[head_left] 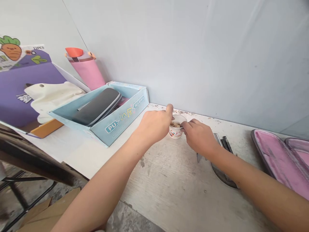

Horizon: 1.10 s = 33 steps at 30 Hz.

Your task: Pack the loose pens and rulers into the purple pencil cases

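- Paper cup point(175, 133): stands upright on the pale table point(169, 183), close to the wall point(205, 54), between your two hands; brown, crumb-like contents point(175, 124), too small to identify, lie inside.
- Right hand point(199, 134): your fingers are drawn together in a narrow pinch at the cup's right rim, a hold that presumably steadies the light vessel.
- Left hand point(156, 126): you hold it half curled against the cup's left side, one digit raised; the other fingers are largely hidden, so you cannot tell whether they grip. Its place opposite the right hand probably keeps the cup from sliding or tipping.
- Blue box point(125, 116): sits open to your left, holding a dark zipped case point(100, 106) slantwise, likely because this keeps loose things off the working space.
- Pink bottle point(87, 71): stands behind the box, near the wall; a purple box point(12, 85) with a white cloth item point(53, 98) lies farther left.
- Pens point(227, 144): rest beside your right forearm, with an open pink case point(275, 153) farther right, apparently set aside from the cup.
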Each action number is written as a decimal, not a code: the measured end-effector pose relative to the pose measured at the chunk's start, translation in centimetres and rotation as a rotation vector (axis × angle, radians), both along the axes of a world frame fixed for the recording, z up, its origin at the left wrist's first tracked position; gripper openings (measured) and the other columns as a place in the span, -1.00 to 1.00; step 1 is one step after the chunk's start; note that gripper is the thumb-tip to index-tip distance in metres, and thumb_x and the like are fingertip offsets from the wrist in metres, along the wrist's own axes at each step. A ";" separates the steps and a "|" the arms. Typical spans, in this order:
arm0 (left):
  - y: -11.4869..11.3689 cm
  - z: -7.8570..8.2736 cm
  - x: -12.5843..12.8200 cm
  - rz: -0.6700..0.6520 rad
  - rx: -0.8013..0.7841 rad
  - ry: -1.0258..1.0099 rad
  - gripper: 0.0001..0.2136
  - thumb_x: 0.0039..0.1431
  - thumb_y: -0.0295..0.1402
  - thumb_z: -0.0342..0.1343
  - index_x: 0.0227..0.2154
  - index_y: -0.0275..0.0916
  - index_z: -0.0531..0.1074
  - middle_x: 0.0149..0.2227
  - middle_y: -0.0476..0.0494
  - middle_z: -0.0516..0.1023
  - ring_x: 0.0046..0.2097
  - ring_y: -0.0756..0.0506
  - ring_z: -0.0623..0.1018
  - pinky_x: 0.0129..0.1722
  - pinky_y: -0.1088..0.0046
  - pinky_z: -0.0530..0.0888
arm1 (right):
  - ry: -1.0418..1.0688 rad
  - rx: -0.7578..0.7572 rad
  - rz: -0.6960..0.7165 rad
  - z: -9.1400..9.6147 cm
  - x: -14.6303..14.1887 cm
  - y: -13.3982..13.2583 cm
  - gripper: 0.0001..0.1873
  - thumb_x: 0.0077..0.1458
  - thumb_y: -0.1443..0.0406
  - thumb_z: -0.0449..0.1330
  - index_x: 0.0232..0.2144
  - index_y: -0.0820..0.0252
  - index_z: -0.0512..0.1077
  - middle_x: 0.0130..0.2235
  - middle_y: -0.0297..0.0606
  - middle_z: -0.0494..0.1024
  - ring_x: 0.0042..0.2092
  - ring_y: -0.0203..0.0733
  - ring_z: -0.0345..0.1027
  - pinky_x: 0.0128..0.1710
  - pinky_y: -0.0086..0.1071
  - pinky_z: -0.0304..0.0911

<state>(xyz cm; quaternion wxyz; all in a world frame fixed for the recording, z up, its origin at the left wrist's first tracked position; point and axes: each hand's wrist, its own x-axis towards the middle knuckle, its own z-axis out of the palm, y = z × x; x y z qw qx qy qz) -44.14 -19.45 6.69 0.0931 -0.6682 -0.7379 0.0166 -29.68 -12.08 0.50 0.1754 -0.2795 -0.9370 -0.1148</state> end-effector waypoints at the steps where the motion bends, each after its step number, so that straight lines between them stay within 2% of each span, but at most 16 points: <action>1: 0.0 0.0 0.1 -0.002 0.003 -0.008 -0.74 0.18 -0.39 -0.16 -0.08 -0.31 0.20 -0.48 -0.19 0.50 -0.35 -0.17 0.53 -0.37 0.37 0.34 | -0.004 -0.005 -0.003 0.0 0.1 0.0 -0.78 0.14 0.39 -0.10 -0.28 0.20 0.34 -0.40 -0.21 0.48 -0.27 -0.15 0.22 -0.44 -0.34 -0.08; 3: 0.1 -0.2 0.1 -0.022 0.009 -0.062 -0.74 0.16 -0.40 -0.12 -0.08 -0.28 0.22 -0.42 -0.20 0.52 -0.33 -0.17 0.52 -0.34 0.37 0.35 | -0.019 -0.022 -0.002 0.2 0.3 0.0 -0.77 0.15 0.39 -0.10 -0.27 0.20 0.34 -0.38 -0.20 0.48 -0.26 -0.15 0.23 -0.44 -0.34 -0.06; 5: 0.3 -0.5 -0.1 -0.034 0.088 -0.184 -0.76 0.16 -0.36 -0.10 -0.11 -0.24 0.27 -0.32 -0.21 0.52 -0.28 -0.17 0.52 -0.30 0.36 0.36 | -0.043 -0.040 -0.006 0.6 0.5 0.4 -0.76 0.15 0.39 -0.12 -0.25 0.20 0.34 -0.35 -0.17 0.49 -0.23 -0.14 0.24 -0.44 -0.34 -0.04; 8: 0.5 -1.2 -0.7 -0.033 0.243 -0.510 -0.76 0.15 -0.29 -0.06 -0.14 -0.19 0.32 -0.30 -0.15 0.50 -0.28 -0.13 0.51 -0.27 0.36 0.39 | -0.051 -0.059 -0.099 1.5 0.9 1.9 -0.73 0.18 0.34 -0.15 -0.21 0.20 0.33 -0.31 -0.11 0.50 -0.21 -0.10 0.26 -0.45 -0.35 -0.01; 11: 0.6 -2.0 -1.0 -0.041 0.240 -0.887 -0.75 0.11 -0.29 -0.01 -0.14 -0.18 0.34 -0.40 -0.07 0.47 -0.39 -0.06 0.49 -0.34 0.39 0.42 | -0.012 -0.071 -0.246 2.1 1.3 4.1 -0.67 0.21 0.29 -0.19 -0.16 0.21 0.32 -0.28 -0.05 0.50 -0.18 -0.07 0.27 -0.45 -0.36 0.03; 13: 0.5 -2.5 -0.8 -0.047 0.215 -1.045 -0.74 0.10 -0.29 0.01 -0.14 -0.18 0.34 -0.40 -0.06 0.44 -0.40 -0.04 0.49 -0.39 0.41 0.44 | -0.013 -0.104 -0.287 2.2 1.3 5.3 -0.66 0.21 0.29 -0.21 -0.14 0.22 0.31 -0.27 -0.03 0.49 -0.14 -0.05 0.28 -0.43 -0.36 0.06; 17: 0.4 -3.0 0.2 -0.039 0.169 -1.146 -0.76 0.11 -0.31 0.00 -0.14 -0.18 0.30 -0.37 -0.06 0.39 -0.35 -0.04 0.51 -0.40 0.42 0.47 | -0.050 -0.232 -0.305 2.2 1.5 6.2 -0.64 0.21 0.28 -0.20 -0.07 0.24 0.27 -0.24 0.03 0.48 -0.17 -0.02 0.33 -0.38 -0.33 0.12; 20: 0.5 -2.8 1.4 -0.049 0.149 -1.201 -0.78 0.11 -0.33 0.00 -0.16 -0.18 0.25 -0.38 -0.03 0.36 -0.35 -0.02 0.50 -0.38 0.41 0.48 | 0.047 -0.249 -0.289 2.9 2.7 5.7 -0.63 0.20 0.28 -0.20 -0.01 0.22 0.23 -0.22 0.02 0.48 -0.18 0.00 0.35 -0.34 -0.30 0.14; 22: 1.0 -2.6 2.7 -0.064 0.144 -1.247 -0.80 0.11 -0.36 0.00 -0.18 -0.19 0.21 -0.40 -0.02 0.35 -0.36 0.00 0.49 -0.38 0.41 0.48 | 0.125 -0.286 -0.206 3.4 4.2 5.0 -0.65 0.19 0.27 -0.16 -0.03 0.19 0.23 -0.21 -0.05 0.48 -0.16 -0.04 0.35 -0.31 -0.31 0.15; 24: 1.7 -2.4 4.4 -0.084 0.134 -1.294 -0.81 0.11 -0.39 0.00 -0.20 -0.20 0.19 -0.41 -0.01 0.35 -0.37 0.01 0.47 -0.38 0.42 0.47 | 0.180 -0.385 -0.063 3.9 6.1 4.2 -0.68 0.16 0.24 -0.09 -0.04 0.17 0.23 -0.17 -0.14 0.49 -0.15 -0.12 0.35 -0.28 -0.36 0.16; 27: 3.5 -2.0 8.1 -0.159 0.079 -1.367 -0.83 0.13 -0.41 -0.01 -0.22 -0.20 0.17 -0.38 -0.02 0.36 -0.37 0.03 0.46 -0.38 0.43 0.47 | 0.229 -0.452 0.077 4.4 9.7 3.5 -0.66 0.11 0.20 0.01 -0.05 0.17 0.22 -0.12 -0.21 0.47 -0.12 -0.18 0.33 -0.23 -0.39 0.17; 33: 8.3 -0.9 18.1 -0.382 -0.012 -1.461 -0.86 0.13 -0.43 -0.03 -0.26 -0.20 0.13 -0.36 -0.03 0.39 -0.37 0.04 0.46 -0.37 0.42 0.46 | 0.291 -0.339 -0.075 6.0 19.6 4.9 -0.72 0.08 0.22 0.02 -0.15 0.19 0.29 -0.19 -0.22 0.48 -0.21 -0.20 0.33 -0.27 -0.40 0.16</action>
